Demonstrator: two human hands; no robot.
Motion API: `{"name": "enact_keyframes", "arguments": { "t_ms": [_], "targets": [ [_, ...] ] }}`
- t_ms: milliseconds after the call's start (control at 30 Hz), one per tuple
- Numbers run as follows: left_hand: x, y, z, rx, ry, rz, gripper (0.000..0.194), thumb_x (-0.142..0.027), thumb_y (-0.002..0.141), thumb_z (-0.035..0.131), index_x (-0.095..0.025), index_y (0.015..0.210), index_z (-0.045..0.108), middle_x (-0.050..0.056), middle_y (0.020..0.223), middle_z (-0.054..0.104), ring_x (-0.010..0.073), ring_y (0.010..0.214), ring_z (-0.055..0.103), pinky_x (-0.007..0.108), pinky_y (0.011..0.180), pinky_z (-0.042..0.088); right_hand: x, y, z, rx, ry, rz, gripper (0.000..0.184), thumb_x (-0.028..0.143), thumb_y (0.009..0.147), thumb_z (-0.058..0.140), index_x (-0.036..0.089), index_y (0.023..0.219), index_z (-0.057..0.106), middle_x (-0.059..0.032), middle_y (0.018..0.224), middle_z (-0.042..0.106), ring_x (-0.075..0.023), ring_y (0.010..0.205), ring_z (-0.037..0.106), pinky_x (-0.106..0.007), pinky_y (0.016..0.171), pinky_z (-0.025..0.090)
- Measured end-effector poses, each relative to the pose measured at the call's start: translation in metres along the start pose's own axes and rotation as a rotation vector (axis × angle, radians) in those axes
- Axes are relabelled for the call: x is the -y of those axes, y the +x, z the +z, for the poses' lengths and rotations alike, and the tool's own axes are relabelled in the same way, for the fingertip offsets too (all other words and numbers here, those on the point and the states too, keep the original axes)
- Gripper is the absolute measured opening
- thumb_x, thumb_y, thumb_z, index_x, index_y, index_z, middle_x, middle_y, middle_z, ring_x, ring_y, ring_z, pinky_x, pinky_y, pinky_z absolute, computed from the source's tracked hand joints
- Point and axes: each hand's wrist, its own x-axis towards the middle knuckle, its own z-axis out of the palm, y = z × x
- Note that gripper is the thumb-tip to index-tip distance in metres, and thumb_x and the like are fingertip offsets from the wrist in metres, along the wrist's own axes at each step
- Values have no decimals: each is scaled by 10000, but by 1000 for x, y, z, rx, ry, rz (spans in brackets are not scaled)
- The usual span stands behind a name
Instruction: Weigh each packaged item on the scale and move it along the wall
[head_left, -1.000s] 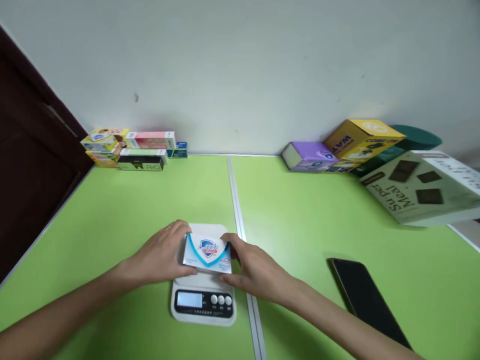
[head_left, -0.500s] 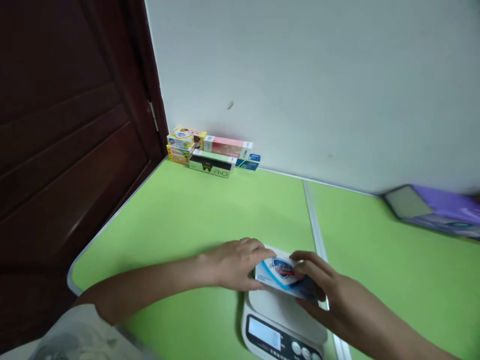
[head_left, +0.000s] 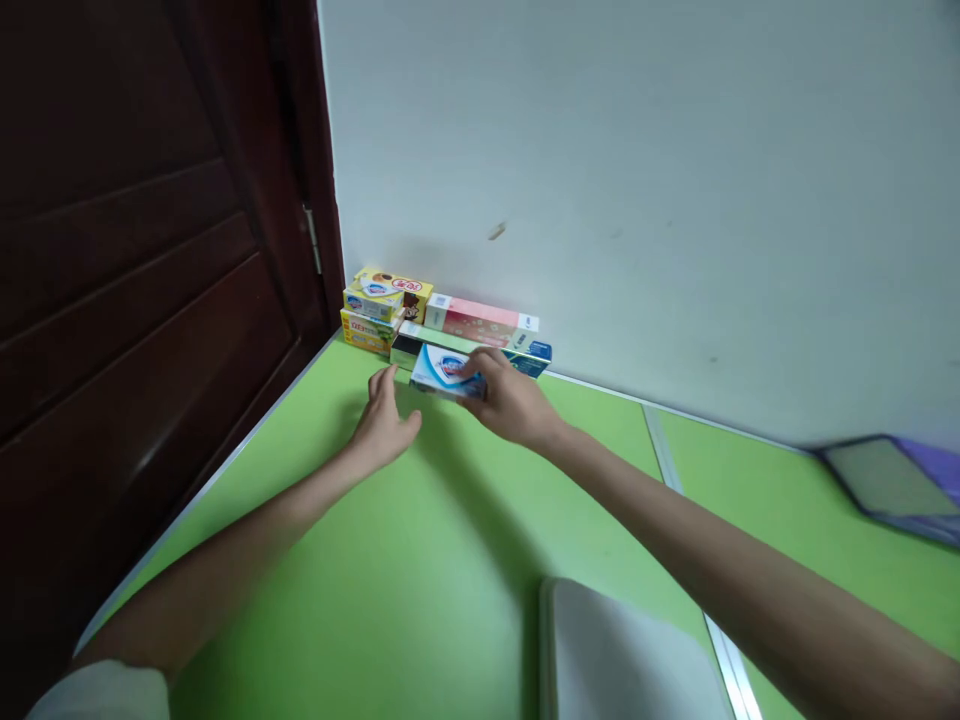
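My right hand grips a white and blue soap box and holds it just above the green table, right in front of a stack of small boxes against the wall. My left hand hovers close to the soap box's left end with its fingers loosely extended, holding nothing. The white kitchen scale lies at the bottom edge, its platform bare.
A dark wooden door borders the table on the left. A purple box lies at the right edge. A white seam strip runs across the table top. The stack holds yellow, pink, green and blue cartons.
The soap box left the scale and travelled to the far left corner near the stacked boxes. My left hand let go of it; my right hand still carries it. The view swung left.
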Motion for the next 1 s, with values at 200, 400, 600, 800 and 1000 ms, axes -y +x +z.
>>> {"name": "enact_keyframes", "arguments": {
  "t_ms": [200,400,600,800,1000],
  "targets": [
    [13,47,23,23,77,69,830,-90,721,567,-142,1434,147,201,1536,-26,301,1434,114,406,1151,210,-5,76,28,-114,-97,28,254,211,792,564,167,1042,558,-137,1251,522,-272,939,594,-336,681,465],
    [23,74,40,77,194,39,905,-89,663,599,-181,1442,148,165,1559,25,351,1432,35,494,1157,132,-11,89,47,-133,-155,1,265,184,884,385,166,1104,532,-146,1253,540,-266,906,591,-332,623,442],
    [21,79,48,118,294,-16,951,-136,608,652,-144,1435,184,176,1562,2,394,1417,-54,496,1158,96,-14,92,43,-109,-155,7,306,153,889,360,161,1157,508,-133,1170,605,-267,913,605,-320,649,436],
    [7,78,42,98,267,-73,935,-113,582,663,-216,1414,247,138,1565,32,399,1419,16,507,1147,151,-2,81,28,-57,-140,-44,395,72,835,388,136,1215,475,-137,1266,554,-228,876,632,-282,646,444],
    [-15,48,26,115,335,-34,762,-139,659,621,-155,1367,341,183,1550,49,371,1417,139,465,1130,226,2,29,3,-44,-46,-82,422,47,827,375,90,1233,484,-196,1394,422,-260,984,618,-313,708,479]
  ]
}}
